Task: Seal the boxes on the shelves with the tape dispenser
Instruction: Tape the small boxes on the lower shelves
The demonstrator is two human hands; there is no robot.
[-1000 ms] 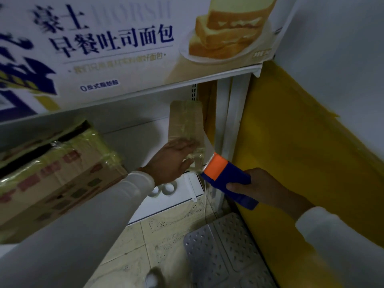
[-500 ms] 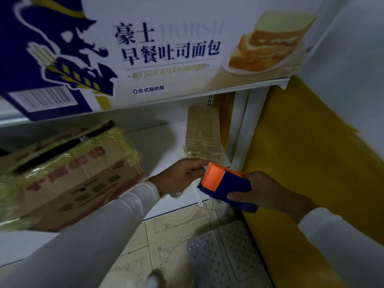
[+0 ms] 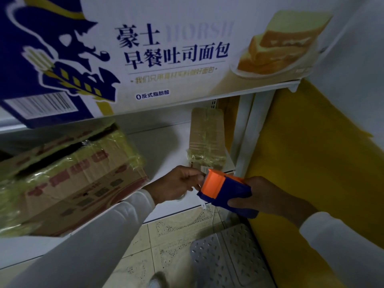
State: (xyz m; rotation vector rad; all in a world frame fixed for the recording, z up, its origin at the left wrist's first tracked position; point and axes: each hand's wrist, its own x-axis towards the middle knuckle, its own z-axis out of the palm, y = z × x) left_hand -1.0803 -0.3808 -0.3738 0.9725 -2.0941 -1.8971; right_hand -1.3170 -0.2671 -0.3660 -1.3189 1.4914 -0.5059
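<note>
My right hand (image 3: 268, 198) grips a blue and orange tape dispenser (image 3: 224, 189) in front of the lower shelf. My left hand (image 3: 178, 185) has its fingers curled at the dispenser's orange front, pinching at the tape end there; the tape itself is hard to see. Just behind, a narrow brown cardboard box (image 3: 206, 136) stands on the lower shelf (image 3: 166, 146), with shiny tape round its lower end. A large taped cardboard box (image 3: 68, 175) lies tilted on the same shelf at the left.
A big white and blue bread carton (image 3: 145, 50) fills the upper shelf. White shelf uprights (image 3: 249, 129) stand to the right, next to a yellow wall panel (image 3: 311, 163). Below are tiled floor (image 3: 164, 242) and a grey perforated step (image 3: 226, 256).
Both hands came down and away from the narrow box. My left hand left the box face and went to the dispenser's front. The view tilted up and left.
</note>
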